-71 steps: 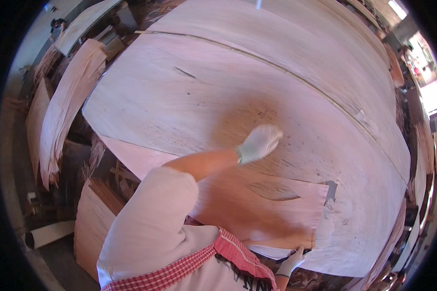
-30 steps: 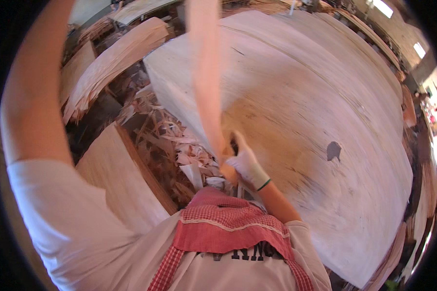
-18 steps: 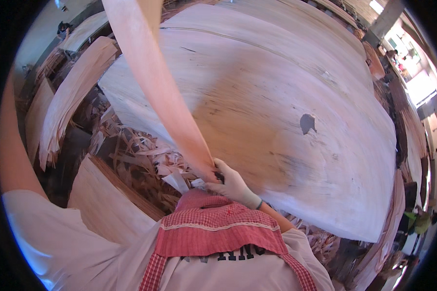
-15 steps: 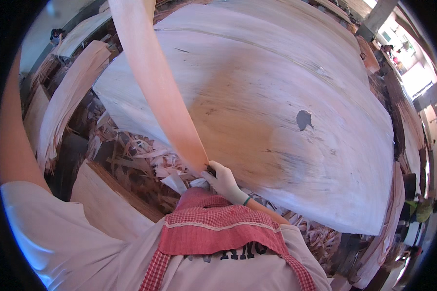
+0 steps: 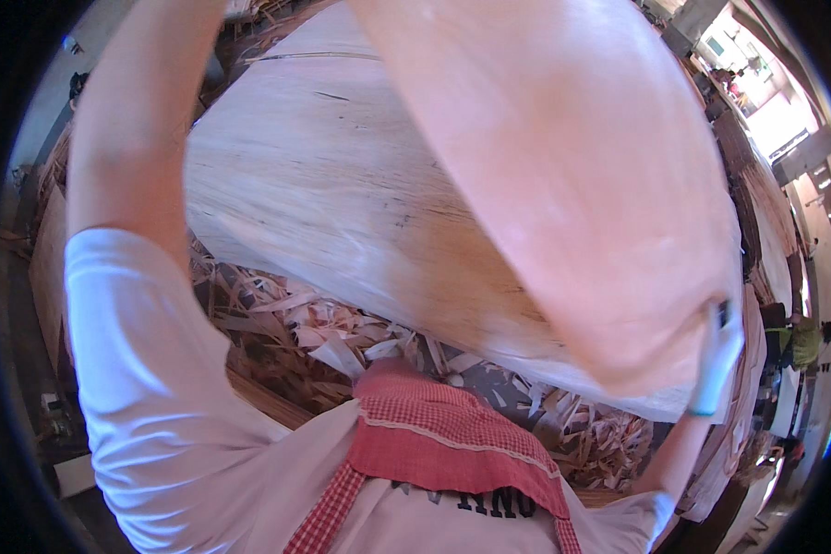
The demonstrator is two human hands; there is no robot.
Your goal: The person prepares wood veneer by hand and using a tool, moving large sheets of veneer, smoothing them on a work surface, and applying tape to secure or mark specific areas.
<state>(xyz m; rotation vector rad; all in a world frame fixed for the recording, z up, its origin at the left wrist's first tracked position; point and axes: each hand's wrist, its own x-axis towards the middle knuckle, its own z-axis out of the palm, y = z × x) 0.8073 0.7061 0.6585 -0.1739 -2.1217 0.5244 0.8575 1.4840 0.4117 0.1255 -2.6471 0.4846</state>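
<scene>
A thin pinkish wood veneer sheet [image 5: 563, 166] slants across the right half of the view, its lower end curled and blurred by motion. My right hand [image 5: 716, 346], in a white glove with a teal band at the wrist, grips the near right corner of that sheet. Something small and dark, too blurred to name, shows at its fingers. My left arm reaches up past the top edge, so the left hand is out of sight. Beneath the raised sheet lies a broad stack of pale veneer [image 5: 314, 157] with dark streaks in its grain.
Torn veneer scraps [image 5: 295, 305] lie heaped between the stack and my red checked apron [image 5: 462, 443]. More wood sheets stand along the right side [image 5: 757, 212]. A person in a green top [image 5: 806, 342] is at the far right, and others are farther back.
My right hand has swung from near my waist out to the far right, with the veneer. The sheet, seen narrow before, now spreads wide over the stack. My left arm has moved inward.
</scene>
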